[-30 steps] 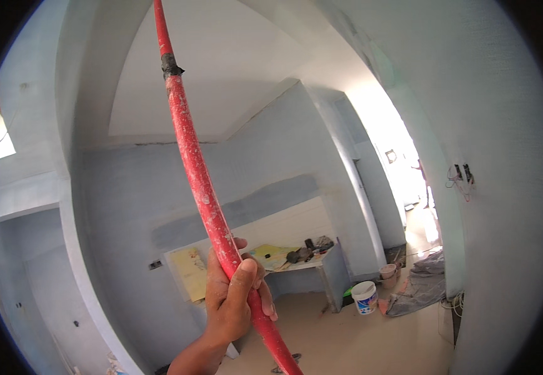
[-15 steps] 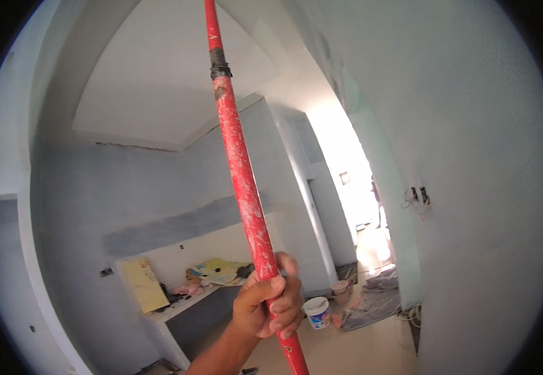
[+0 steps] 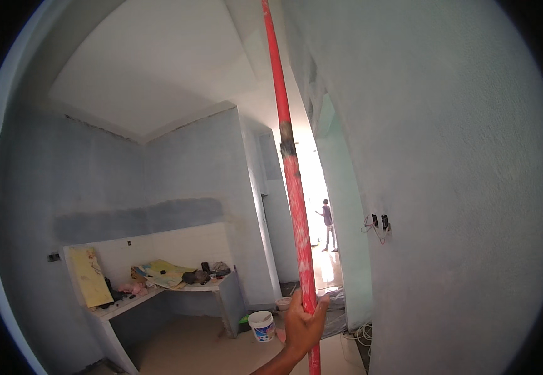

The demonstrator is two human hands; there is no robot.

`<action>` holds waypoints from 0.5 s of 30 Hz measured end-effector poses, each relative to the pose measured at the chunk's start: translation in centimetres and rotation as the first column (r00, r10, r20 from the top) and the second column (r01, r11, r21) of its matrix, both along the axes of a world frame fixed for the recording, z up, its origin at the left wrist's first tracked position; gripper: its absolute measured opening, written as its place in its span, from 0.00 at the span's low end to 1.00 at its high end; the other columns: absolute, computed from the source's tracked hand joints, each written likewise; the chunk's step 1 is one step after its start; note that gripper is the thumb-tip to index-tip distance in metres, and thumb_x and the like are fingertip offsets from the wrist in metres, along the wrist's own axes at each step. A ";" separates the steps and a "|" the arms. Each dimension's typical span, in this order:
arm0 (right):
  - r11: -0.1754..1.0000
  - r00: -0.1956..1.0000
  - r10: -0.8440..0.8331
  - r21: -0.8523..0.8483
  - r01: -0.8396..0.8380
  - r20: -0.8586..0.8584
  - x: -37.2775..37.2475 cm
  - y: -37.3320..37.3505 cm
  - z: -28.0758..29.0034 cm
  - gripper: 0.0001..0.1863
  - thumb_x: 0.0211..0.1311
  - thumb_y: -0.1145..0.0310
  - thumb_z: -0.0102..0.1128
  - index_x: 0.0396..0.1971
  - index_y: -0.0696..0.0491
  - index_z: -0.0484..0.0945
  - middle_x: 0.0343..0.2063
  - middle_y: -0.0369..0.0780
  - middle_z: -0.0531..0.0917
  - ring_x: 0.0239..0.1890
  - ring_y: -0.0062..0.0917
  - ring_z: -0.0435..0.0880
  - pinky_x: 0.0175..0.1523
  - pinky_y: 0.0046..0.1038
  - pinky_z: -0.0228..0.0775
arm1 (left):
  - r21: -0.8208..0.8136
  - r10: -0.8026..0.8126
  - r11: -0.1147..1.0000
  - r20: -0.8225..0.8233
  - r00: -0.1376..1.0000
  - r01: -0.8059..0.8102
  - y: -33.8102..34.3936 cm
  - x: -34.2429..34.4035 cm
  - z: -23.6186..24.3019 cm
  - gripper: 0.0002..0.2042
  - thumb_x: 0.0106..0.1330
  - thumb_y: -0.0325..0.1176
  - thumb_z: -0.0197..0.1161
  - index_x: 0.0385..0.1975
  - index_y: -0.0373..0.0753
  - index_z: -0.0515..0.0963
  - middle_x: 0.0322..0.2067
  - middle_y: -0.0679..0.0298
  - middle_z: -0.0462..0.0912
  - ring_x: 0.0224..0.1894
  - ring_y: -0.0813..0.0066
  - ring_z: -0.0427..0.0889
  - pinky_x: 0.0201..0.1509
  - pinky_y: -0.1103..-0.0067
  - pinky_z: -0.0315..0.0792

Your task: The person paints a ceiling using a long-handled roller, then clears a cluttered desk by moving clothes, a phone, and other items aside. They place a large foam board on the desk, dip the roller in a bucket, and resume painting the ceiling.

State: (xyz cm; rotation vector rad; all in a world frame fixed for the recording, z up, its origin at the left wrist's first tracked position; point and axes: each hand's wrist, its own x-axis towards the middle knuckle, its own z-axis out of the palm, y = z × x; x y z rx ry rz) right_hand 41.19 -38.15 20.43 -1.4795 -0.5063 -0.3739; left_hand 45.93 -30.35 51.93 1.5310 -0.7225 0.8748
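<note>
My left hand (image 3: 304, 331) is closed around a long red pole (image 3: 299, 219), low in the picture. The pole stands nearly upright, leaning slightly, and its red paint is scuffed with white. Black tape (image 3: 287, 139) wraps a joint partway up, above which the pole is thinner. Its upper end runs out past the top edge, and its lower end leaves at the bottom, so neither tip shows. My right hand is out of view.
A grey-green wall (image 3: 459, 187) fills the right, with loose wires at an outlet (image 3: 380, 222). Left stands a cluttered counter (image 3: 225, 306); a white bucket (image 3: 261, 326) is beside it. Cable coils (image 3: 363, 334) lie by the wall. A person (image 3: 327, 225) stands in the bright opening.
The pole and my left hand have shifted right in the picture, and the taped joint sits lower. The room has slid left in view. The distant person now shows.
</note>
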 end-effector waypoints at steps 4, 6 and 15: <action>0.976 0.858 -0.088 -0.127 0.175 0.506 5.9 -4.7 7.9 0.24 0.73 0.50 0.37 0.38 0.56 0.73 0.38 0.41 0.77 0.46 0.29 0.73 0.55 0.32 0.63 | -0.018 0.103 0.995 0.005 0.995 -0.102 1.9 2.0 -5.2 0.14 0.60 0.40 0.66 0.29 0.36 0.72 0.18 0.59 0.75 0.19 0.65 0.76 0.25 0.70 0.69; 0.914 0.846 -0.197 -0.220 0.341 0.496 6.4 -6.0 16.9 0.21 0.70 0.54 0.43 0.47 0.58 0.71 0.44 0.44 0.76 0.48 0.33 0.74 0.56 0.34 0.65 | -0.098 0.129 0.987 0.025 0.991 -0.126 3.0 3.6 -8.5 0.14 0.58 0.40 0.67 0.29 0.36 0.73 0.21 0.57 0.78 0.22 0.63 0.79 0.27 0.71 0.71; 0.974 0.932 -0.224 0.039 0.222 0.285 14.5 9.0 51.5 0.22 0.68 0.53 0.48 0.49 0.56 0.60 0.38 0.44 0.74 0.30 0.29 0.78 0.30 0.32 0.76 | 0.130 0.348 0.937 -0.270 0.898 -0.324 14.1 8.8 -26.4 0.10 0.65 0.39 0.59 0.41 0.42 0.72 0.24 0.50 0.77 0.25 0.50 0.78 0.27 0.65 0.70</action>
